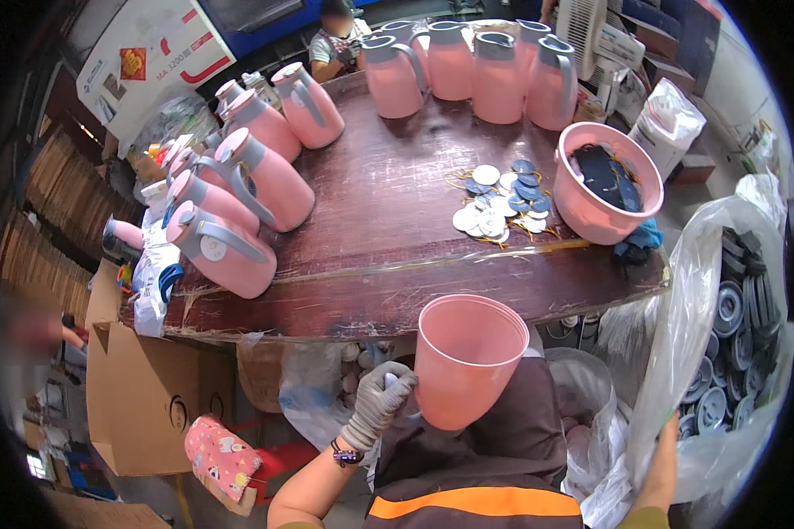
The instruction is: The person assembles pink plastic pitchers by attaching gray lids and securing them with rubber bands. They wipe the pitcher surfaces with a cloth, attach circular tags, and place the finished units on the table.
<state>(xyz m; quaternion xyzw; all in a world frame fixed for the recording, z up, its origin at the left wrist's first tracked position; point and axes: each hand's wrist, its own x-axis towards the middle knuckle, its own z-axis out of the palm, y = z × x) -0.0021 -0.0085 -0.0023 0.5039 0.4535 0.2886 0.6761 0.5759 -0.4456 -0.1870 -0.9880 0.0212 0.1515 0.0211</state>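
Note:
A pink plastic jug body without a collar or lid stands on my lap, its wide mouth tilted up toward me. Close against its left side is my left hand, in a grey glove, fingers curled into a fist. A pale rounded end shows at the top of that fist; the rest of what it grips is hidden. My right forearm reaches to the clear plastic bag on the right, and its hand is hidden by the plastic. Many grey round lids lie in the bag.
On the table stand pink jugs with grey collars and handles at the left and more jugs at the far edge. Round tags lie near a pink bucket. A cardboard box stands left; a person sits opposite.

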